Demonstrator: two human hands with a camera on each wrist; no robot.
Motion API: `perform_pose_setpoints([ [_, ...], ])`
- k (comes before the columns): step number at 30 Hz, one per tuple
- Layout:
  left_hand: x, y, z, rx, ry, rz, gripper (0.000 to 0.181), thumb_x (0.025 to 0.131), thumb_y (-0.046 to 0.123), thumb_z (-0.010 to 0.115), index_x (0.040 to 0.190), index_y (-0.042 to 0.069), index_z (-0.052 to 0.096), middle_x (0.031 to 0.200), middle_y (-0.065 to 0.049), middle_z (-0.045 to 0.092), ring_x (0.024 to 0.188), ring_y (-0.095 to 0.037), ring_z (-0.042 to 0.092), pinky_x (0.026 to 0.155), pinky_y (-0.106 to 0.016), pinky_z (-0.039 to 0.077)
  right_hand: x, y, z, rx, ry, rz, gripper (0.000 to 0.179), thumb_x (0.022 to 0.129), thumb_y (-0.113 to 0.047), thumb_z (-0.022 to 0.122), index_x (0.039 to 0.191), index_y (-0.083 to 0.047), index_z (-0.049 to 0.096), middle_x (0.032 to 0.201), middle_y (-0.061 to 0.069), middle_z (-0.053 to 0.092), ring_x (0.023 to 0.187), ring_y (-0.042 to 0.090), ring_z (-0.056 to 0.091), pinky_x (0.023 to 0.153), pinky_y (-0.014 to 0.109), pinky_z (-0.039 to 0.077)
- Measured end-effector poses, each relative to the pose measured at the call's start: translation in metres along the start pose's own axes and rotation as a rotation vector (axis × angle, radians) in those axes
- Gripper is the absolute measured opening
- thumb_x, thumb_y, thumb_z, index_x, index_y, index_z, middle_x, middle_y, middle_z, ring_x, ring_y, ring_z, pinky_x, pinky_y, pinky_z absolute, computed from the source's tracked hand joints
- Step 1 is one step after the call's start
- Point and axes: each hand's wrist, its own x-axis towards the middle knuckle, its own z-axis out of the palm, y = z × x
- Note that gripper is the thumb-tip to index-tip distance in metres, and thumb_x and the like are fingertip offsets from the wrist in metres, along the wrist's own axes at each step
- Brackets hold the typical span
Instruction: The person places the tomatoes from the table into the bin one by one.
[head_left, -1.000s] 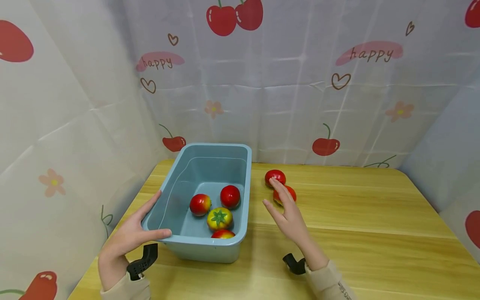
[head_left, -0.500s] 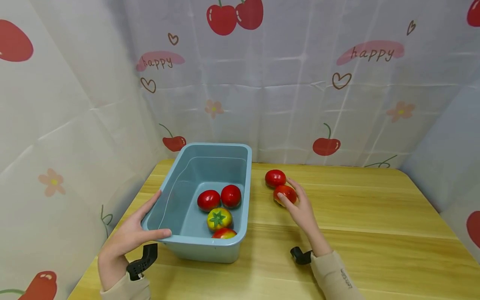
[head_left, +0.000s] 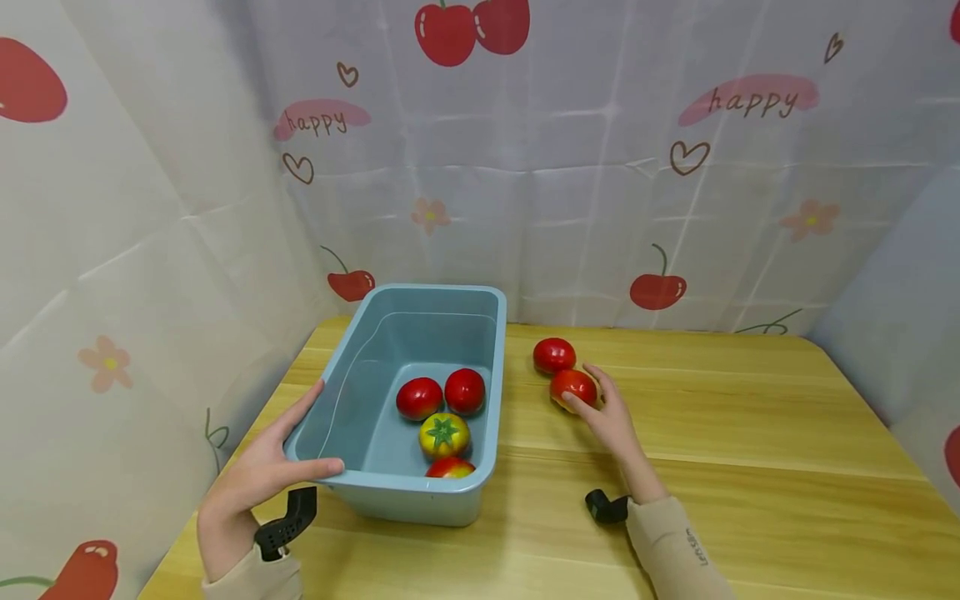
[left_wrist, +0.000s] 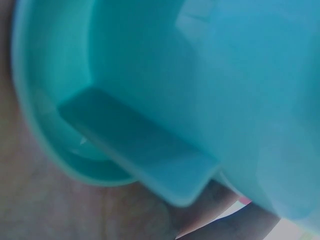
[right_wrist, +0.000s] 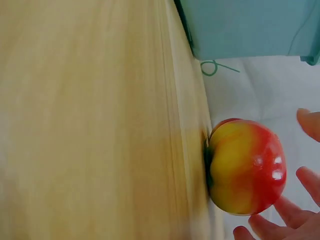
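My left hand (head_left: 258,467) grips the near left corner of a blue plastic bin (head_left: 492,400), thumb along the front rim and fingers at the left side. Inside the bin lie several shiny toy tomatoes, among them a yellow one (head_left: 444,435) with a green star-shaped calyx. To the right of the bin, a red-and-yellow tomato (right_wrist: 245,167) sits calyx down on the table. My right hand (head_left: 611,414) is spread around its right side; in the right wrist view the fingertips (right_wrist: 260,225) are right at it while the thumb stands apart.
Another red tomato (head_left: 554,355) sits just behind that one on the wooden table (head_left: 750,433). A white curtain (head_left: 570,208) printed with cherries hangs behind the table, and more curtain stands at both sides.
My right hand has moved from over the two table tomatoes to the right side of the nearer one. One tomato in the bin has rolled right against another. The left hand stays put.
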Motion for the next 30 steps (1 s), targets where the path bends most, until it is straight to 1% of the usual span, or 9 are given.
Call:
perform_pose_setpoints([
  [8,0.001,-0.003,-0.001,0.017,0.008,0.015,0.095,0.079,0.018,0.076,0.151,0.030,0.016,0.152,-0.011,0.020,0.125,-0.033,0.034,0.087,-0.019,0.039,0.006,0.013,0.000,0.016,-0.022,0.033,0.068,0.088,-0.024,0.068,0.144,-0.007,0.034,0.148,0.020,0.028,0.131,0.039,0.031,0.104,0.053,0.027],
  [15,0.001,-0.003,-0.001,0.021,0.007,0.010,0.095,0.079,0.019,0.076,0.151,0.030,0.016,0.152,-0.010,0.020,0.126,-0.033,0.034,0.087,-0.019,0.039,0.006,0.020,0.003,0.014,-0.030,0.015,0.065,0.088,-0.018,0.067,0.143,-0.005,0.035,0.146,0.021,0.030,0.131,0.037,0.029,0.106,0.052,0.022],
  [19,0.001,-0.002,0.000,0.031,0.007,0.006,0.095,0.079,0.020,0.077,0.151,0.031,0.016,0.152,-0.009,0.019,0.126,-0.032,0.033,0.087,-0.019,0.039,0.004,0.021,0.004,0.025,-0.029,0.010,0.064,0.088,-0.017,0.066,0.143,-0.005,0.035,0.145,0.022,0.030,0.132,0.038,0.029,0.106,0.052,0.021],
  [22,0.001,-0.002,0.000,0.035,0.007,0.006,0.095,0.079,0.020,0.076,0.151,0.031,0.016,0.152,-0.010,0.019,0.126,-0.032,0.034,0.087,-0.019,0.039,0.004,0.021,0.004,0.031,-0.026,0.023,0.064,0.089,-0.017,0.066,0.143,-0.006,0.035,0.145,0.022,0.031,0.130,0.037,0.032,0.105,0.051,0.024],
  [27,0.001,-0.002,0.000,0.030,0.006,0.011,0.095,0.079,0.019,0.076,0.151,0.030,0.016,0.152,-0.010,0.020,0.125,-0.032,0.034,0.087,-0.019,0.039,0.005,0.018,0.003,0.079,-0.007,0.050,0.063,0.088,-0.018,0.067,0.142,-0.005,0.036,0.141,0.022,0.036,0.123,0.037,0.041,0.102,0.049,0.031],
  [30,0.001,-0.002,0.000,0.026,0.009,0.016,0.095,0.079,0.018,0.076,0.151,0.029,0.016,0.152,-0.010,0.020,0.125,-0.032,0.034,0.087,-0.018,0.039,0.005,0.015,0.002,0.106,-0.001,0.056,0.063,0.088,-0.019,0.067,0.142,-0.005,0.037,0.140,0.020,0.037,0.121,0.036,0.044,0.101,0.047,0.033],
])
